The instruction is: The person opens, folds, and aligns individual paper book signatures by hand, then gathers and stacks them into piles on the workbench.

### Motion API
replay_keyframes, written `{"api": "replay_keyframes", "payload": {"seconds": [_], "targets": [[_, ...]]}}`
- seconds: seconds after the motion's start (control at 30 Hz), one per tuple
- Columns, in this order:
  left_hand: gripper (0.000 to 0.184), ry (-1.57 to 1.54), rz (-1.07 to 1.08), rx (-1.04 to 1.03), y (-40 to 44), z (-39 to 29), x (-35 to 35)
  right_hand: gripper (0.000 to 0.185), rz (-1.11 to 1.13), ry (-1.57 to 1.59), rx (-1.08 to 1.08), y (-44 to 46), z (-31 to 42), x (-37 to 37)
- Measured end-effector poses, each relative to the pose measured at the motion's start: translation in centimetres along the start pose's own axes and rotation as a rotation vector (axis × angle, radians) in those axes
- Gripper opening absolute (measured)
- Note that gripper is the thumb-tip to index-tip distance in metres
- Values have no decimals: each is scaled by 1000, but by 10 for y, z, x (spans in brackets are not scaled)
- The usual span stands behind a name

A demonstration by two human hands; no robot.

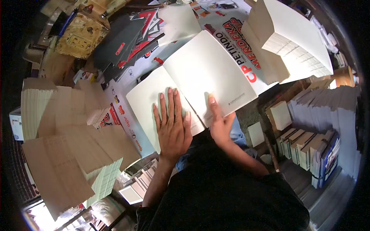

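An open book [212,65] with nearly blank pages lies in front of me, small print near its lower right corner. My left hand [172,129] rests flat on the left page, its fingers stretched out. At the lower edge of the right page is my right hand [221,127], thumb on top of the paper. Its other fingers are mostly hidden, curled beneath the book. The book lies over a printed banner sheet [139,129] with red and black lettering that covers the work surface.
Dark covers [119,44] with red parts lie fanned out beyond the book. Brown-topped paper stacks [58,165] rise on the left. A thick white paper block [296,42] stands at the upper right. Bundled books [308,150] and more stacked paper [323,107] are to the right.
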State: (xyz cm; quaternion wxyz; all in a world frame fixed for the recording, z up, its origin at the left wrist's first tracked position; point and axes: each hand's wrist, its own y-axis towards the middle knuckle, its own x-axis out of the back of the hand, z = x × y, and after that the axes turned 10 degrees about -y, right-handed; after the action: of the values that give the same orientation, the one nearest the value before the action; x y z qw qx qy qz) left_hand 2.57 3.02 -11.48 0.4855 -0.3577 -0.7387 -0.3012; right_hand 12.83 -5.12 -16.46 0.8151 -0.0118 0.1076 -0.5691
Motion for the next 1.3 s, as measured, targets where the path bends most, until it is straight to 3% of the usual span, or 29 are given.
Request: {"api": "replay_keyframes", "payload": {"seconds": [0.13,0.27,0.37,0.5,0.57,0.6,0.63,0.7,0.83,1.17,1.23,1.3], "targets": [[60,-10,-9,-14,-1,-2,-1,34,17,300,-99,21,-8,3],[61,-26,-1,-22,1,0,-3,38,6,348,-149,23,-7,4],[60,-49,1,-22,-3,-2,-2,42,64,561,-350,32,18,10],[56,-19,71,-90,-5,-11,16,50,53,443,-382,49,32,30],[65,-37,214,-68,-8,-28,32,49,382,213,-595,55,30,65],[72,2,235,-63,-8,-29,31,47,656,11,-685,57,35,79],[72,-2,241,-60,-9,-28,28,45,764,-53,-696,53,41,86],[67,85,287,-45,-9,-23,23,40,800,-273,-596,33,46,86],[70,-86,337,-157,-4,-7,33,22,687,-201,-418,12,36,75],[67,-53,374,-126,-4,-14,39,21,806,-199,-469,21,27,68],[67,36,373,-169,-9,-11,34,19,675,-354,-17,12,23,63],[68,129,365,-210,-16,-3,27,19,650,-356,27,5,20,60]]}}
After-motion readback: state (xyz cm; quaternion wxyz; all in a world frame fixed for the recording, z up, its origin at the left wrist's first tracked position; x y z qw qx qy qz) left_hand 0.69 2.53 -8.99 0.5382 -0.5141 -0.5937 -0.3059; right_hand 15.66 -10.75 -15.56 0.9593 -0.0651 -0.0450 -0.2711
